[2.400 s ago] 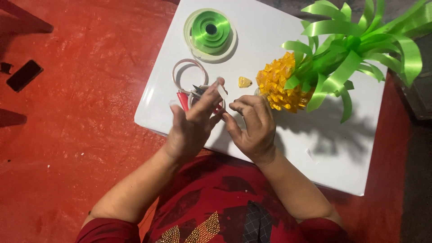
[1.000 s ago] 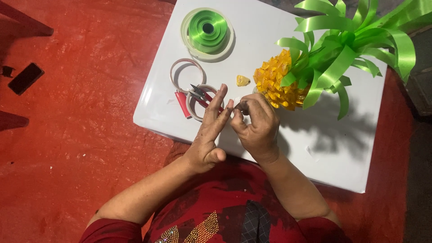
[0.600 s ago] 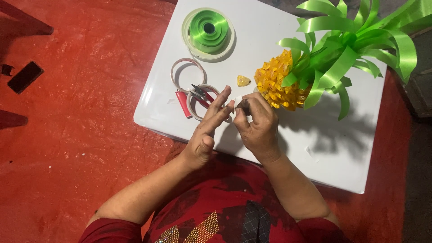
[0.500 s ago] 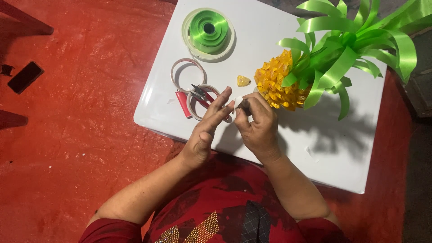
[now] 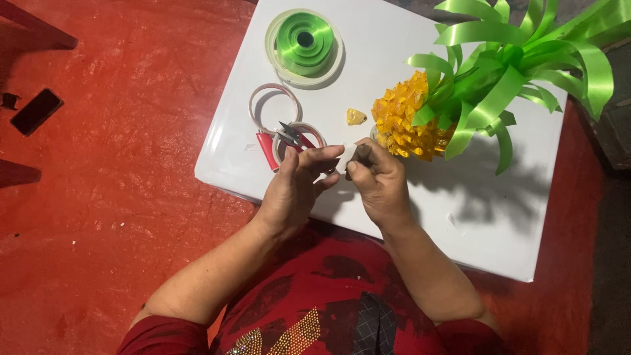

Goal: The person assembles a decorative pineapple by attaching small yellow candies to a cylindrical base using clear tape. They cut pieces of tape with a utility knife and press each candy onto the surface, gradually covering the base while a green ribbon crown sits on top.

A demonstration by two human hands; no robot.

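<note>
My left hand (image 5: 297, 184) and my right hand (image 5: 380, 179) meet fingertip to fingertip above the near edge of the white table (image 5: 499, 217). Together they pinch a small pale piece (image 5: 346, 158), too small to identify. Just behind my left hand lie red-handled snips (image 5: 284, 139) across two thin clear tape rings (image 5: 275, 104). A yellow pineapple-shaped craft (image 5: 404, 125) with green ribbon leaves (image 5: 519, 69) lies just beyond my right hand. A small yellow scrap (image 5: 355, 117) sits next to it.
A spool of green ribbon (image 5: 304, 46) stands at the table's far left. A dark phone (image 5: 37, 110) lies on the red floor (image 5: 118, 197) to the left. My red garment fills the bottom of the view.
My left fingers, stretched straight before, have curled in onto the pale piece. Both hands stay in the same spot by the snips.
</note>
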